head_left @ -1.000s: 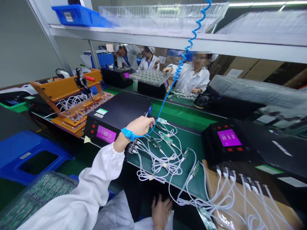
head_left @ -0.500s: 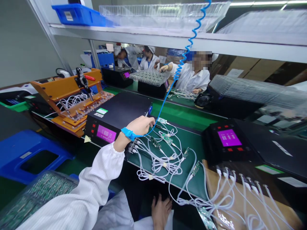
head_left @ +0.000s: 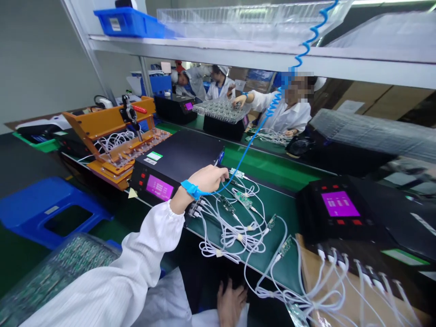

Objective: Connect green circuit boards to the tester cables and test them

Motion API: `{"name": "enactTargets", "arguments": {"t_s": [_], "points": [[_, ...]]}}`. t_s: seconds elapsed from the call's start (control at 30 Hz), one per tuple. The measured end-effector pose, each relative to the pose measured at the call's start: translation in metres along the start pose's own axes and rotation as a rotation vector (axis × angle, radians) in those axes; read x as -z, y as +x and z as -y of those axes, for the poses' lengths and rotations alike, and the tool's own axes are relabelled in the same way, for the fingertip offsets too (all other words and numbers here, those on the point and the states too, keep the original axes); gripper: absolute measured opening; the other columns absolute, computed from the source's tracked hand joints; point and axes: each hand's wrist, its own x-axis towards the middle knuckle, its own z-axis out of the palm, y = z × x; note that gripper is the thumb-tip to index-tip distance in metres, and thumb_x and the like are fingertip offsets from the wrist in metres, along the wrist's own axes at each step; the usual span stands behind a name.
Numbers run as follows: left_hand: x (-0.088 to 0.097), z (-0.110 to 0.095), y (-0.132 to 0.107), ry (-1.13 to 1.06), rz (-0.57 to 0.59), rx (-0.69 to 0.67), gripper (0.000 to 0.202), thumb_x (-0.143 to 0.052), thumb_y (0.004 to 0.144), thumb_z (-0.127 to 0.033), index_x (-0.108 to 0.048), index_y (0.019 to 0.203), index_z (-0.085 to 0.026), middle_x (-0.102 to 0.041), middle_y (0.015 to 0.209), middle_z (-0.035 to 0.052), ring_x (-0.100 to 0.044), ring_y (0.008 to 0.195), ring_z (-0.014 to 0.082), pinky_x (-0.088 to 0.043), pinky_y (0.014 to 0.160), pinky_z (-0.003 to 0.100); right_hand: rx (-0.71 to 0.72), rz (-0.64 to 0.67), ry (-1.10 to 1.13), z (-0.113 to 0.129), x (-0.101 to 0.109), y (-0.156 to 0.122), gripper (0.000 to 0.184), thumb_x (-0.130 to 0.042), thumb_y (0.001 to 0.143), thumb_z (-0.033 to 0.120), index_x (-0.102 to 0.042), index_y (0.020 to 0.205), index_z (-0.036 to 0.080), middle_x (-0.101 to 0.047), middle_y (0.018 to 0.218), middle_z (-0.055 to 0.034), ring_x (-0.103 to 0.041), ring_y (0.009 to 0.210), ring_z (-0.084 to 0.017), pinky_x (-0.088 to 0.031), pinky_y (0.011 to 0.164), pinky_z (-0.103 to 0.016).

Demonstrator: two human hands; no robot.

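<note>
My left hand (head_left: 209,178), wearing a blue wrist strap (head_left: 191,189), reaches over the right edge of a black tester box (head_left: 180,150). Its fingers are curled together beside a small green circuit board (head_left: 237,173); what they hold, if anything, is hidden. Just behind the hand a blue pen-like object (head_left: 220,156) shows. More circuit boards (head_left: 243,198) plugged into white cables (head_left: 239,237) lie on the green mat (head_left: 259,263). Low in the view, my right hand (head_left: 232,303) rests on my lap, holding nothing, fingers a little apart.
A second tester box (head_left: 340,204) stands at the right. An orange clamp fixture (head_left: 112,145) is at the left, near a blue stool (head_left: 57,209) and a tray of boards (head_left: 61,277). A coiled blue cord (head_left: 272,109) hangs down. Co-workers sit across the bench.
The camera view has turned slightly, so the scene sits further right. My left hand stays at nearly the same place by the boards. My right hand remains on my lap.
</note>
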Motion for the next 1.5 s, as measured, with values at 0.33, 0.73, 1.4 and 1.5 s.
{"name": "enactTargets", "arguments": {"t_s": [0.33, 0.73, 1.4, 1.5], "points": [[0.005, -0.009, -0.003, 0.025, 0.016, 0.057, 0.041, -0.044, 0.087, 0.004, -0.068, 0.113, -0.016, -0.08, 0.109, 0.0071, -0.075, 0.106, 0.0225, -0.057, 0.092, 0.033, 0.006, 0.012, 0.041, 0.0, -0.006, 0.0, 0.049, -0.062, 0.098, 0.044, -0.072, 0.135, 0.014, -0.054, 0.146, -0.0332, -0.058, 0.13, -0.046, -0.045, 0.105, -0.053], [0.006, -0.012, -0.004, 0.049, 0.026, 0.071, 0.04, -0.043, 0.088, 0.004, -0.068, 0.113, -0.016, -0.08, 0.109, 0.0064, -0.074, 0.106, 0.0234, -0.057, 0.092, 0.034, 0.004, 0.02, 0.048, 0.0, -0.003, 0.0, 0.048, -0.061, 0.098, 0.044, -0.073, 0.134, 0.014, -0.053, 0.146, -0.0342, -0.059, 0.13, -0.046, -0.044, 0.106, -0.053], [0.006, -0.011, -0.004, 0.055, 0.032, 0.064, 0.041, -0.043, 0.089, 0.003, -0.067, 0.115, -0.016, -0.079, 0.11, 0.0063, -0.074, 0.106, 0.0228, -0.056, 0.094, 0.034, 0.007, -0.003, 0.053, 0.0, -0.002, -0.001, 0.048, -0.063, 0.097, 0.043, -0.073, 0.134, 0.013, -0.055, 0.144, -0.0333, -0.059, 0.129, -0.046, -0.044, 0.107, -0.053], [0.006, -0.011, -0.004, 0.053, 0.035, 0.065, 0.042, -0.043, 0.089, 0.004, -0.067, 0.115, -0.017, -0.079, 0.11, 0.0061, -0.074, 0.106, 0.0231, -0.056, 0.093, 0.035, 0.006, -0.004, 0.039, 0.0, 0.0, -0.001, 0.047, -0.062, 0.098, 0.042, -0.073, 0.133, 0.015, -0.056, 0.144, -0.0323, -0.06, 0.128, -0.046, -0.045, 0.105, -0.054]]}}
